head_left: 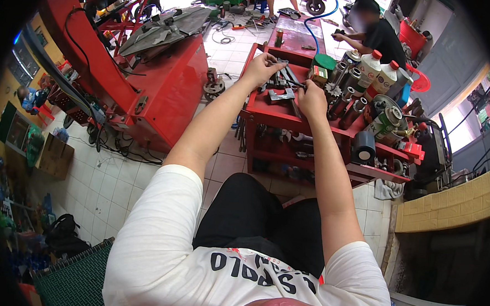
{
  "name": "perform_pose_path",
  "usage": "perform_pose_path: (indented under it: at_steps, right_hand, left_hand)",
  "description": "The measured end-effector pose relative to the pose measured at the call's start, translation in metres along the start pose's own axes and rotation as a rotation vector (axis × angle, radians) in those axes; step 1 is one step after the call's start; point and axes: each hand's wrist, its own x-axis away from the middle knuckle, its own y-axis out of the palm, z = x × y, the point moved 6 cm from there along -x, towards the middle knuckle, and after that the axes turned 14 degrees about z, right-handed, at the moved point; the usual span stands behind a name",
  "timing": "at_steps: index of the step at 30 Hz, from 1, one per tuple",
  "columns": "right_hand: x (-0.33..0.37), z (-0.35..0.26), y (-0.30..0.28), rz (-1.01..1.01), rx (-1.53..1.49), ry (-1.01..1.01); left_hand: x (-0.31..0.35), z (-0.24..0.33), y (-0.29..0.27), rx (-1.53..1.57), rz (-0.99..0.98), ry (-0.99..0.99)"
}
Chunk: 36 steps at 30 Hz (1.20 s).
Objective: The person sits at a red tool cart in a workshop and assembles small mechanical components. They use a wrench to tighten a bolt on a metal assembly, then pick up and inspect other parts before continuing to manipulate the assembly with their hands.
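Note:
Both of my arms reach forward over a red tool cart (258,106) whose top tray holds metal tools. My left hand (263,71) is at the tray's left side, thumb and fingers closed in a pinch over grey metal pieces. What it pinches is too small to make out. My right hand (313,103) is closed at the tray's right side, with a thin dark tool end showing by its fingertips; its kind is not clear. Between and just below the hands lies a flat grey metal piece with a notched end (281,95), among other metal tools.
Right of the tray stand white bottles with red caps (370,64), spray cans (391,117), metal cylinders (353,111) and a green round lid (324,61). More tools lie on the lower shelf. A red machine (173,94) stands left. A co-worker (377,41) sits beyond the cart.

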Motion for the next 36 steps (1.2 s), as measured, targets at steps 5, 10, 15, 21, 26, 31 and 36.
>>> perform_pose_path:
  at_steps: [5, 10, 15, 21, 26, 31, 36]
  right_hand:
    - [-0.001, 0.005, 0.007, -0.01, 0.002, -0.003]
    - [-0.001, 0.006, 0.009, -0.027, -0.005, -0.012]
    - [-0.001, 0.003, 0.007, -0.025, -0.003, -0.017]
    - [-0.001, 0.004, 0.004, -0.02, 0.009, 0.017]
    - [0.0, -0.001, 0.004, -0.037, -0.018, -0.001]
    - [0.001, 0.0, 0.002, -0.012, 0.0, 0.001]
    - [0.0, -0.002, 0.002, -0.015, -0.036, -0.019]
  left_hand:
    - [0.0, 0.001, 0.001, 0.025, -0.014, -0.008]
    - [-0.003, -0.004, 0.002, 0.045, -0.007, -0.014]
    - [-0.006, -0.007, 0.003, 0.022, -0.003, 0.023]
    - [-0.005, -0.008, 0.004, 0.042, -0.014, 0.007]
    - [-0.006, -0.009, 0.002, 0.051, -0.01, -0.006]
    - [-0.002, -0.003, 0.003, 0.044, -0.003, 0.018]
    - [-0.003, -0.004, 0.002, 0.039, -0.004, 0.029]
